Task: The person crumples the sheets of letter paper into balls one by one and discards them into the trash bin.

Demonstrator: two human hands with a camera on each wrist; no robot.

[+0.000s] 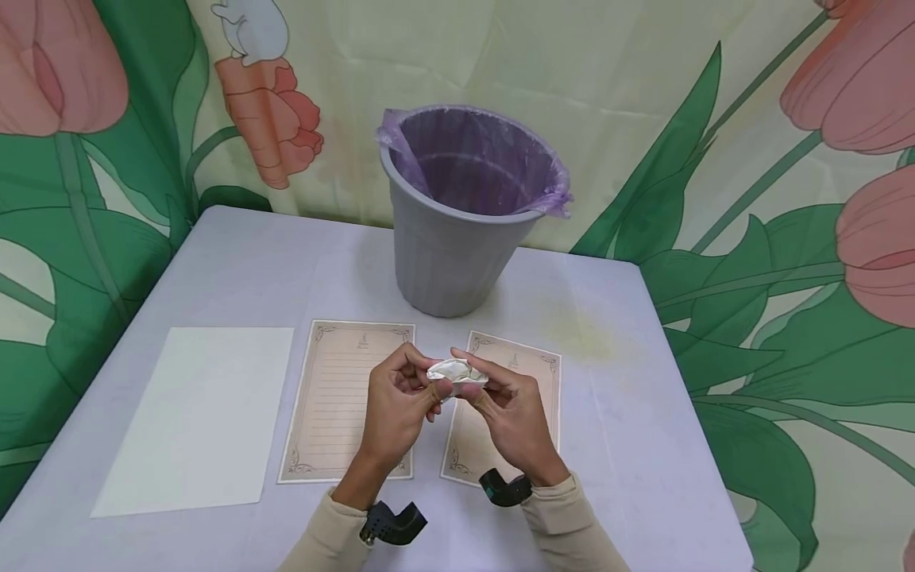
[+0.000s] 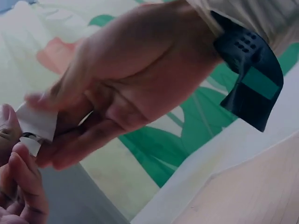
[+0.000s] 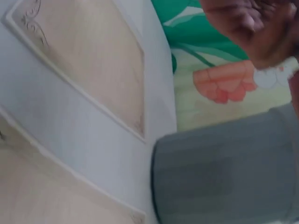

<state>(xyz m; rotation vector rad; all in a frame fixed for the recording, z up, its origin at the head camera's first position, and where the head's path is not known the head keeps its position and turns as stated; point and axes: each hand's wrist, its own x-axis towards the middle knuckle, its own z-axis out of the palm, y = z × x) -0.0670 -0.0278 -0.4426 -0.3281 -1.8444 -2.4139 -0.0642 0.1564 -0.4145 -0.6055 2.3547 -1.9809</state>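
A small crumpled white piece of paper [image 1: 457, 371] is held up between both hands above the table. My left hand [image 1: 396, 407] pinches its left end, thumb in front and fingers curled behind. At the other end, my right hand [image 1: 516, 409] grips the paper between thumb and fingers. The white paper [image 2: 39, 122] also shows at the left of the left wrist view, with fingertips on both sides of it. Below the hands lie two bordered beige sheets, a lined left one [image 1: 343, 397] and a right one [image 1: 468, 453] partly covered by the right hand.
A grey bin [image 1: 457, 262] with a purple liner bag [image 1: 554, 199] stands at the back of the table. On the left lies a plain white sheet [image 1: 200, 417]. Behind the white-covered table [image 1: 629, 492] hangs a floral backdrop [image 1: 643, 95].
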